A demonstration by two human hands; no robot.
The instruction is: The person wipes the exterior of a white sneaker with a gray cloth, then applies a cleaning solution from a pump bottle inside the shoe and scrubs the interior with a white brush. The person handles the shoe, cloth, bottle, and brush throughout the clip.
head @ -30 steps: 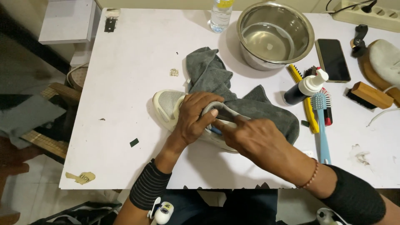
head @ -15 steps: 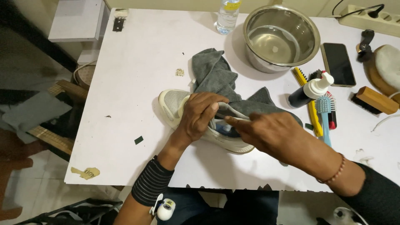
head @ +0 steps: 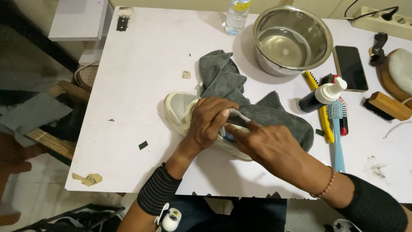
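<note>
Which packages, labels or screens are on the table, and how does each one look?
Phone: right of the steel bowl, flat, dark blank screen.
Water bottle: top edge, clear plastic, yellow label.
Pump bottle: lying beside the brushes, dark body, white top.
Paper scrap: near left corner, tan.

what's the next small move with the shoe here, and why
Probably push the right hand fingers deeper into the shoe opening. The left hand already grips the collar, holding the shoe on its side against the grey cloth, and the right fingertips sit just at that opening.
</note>
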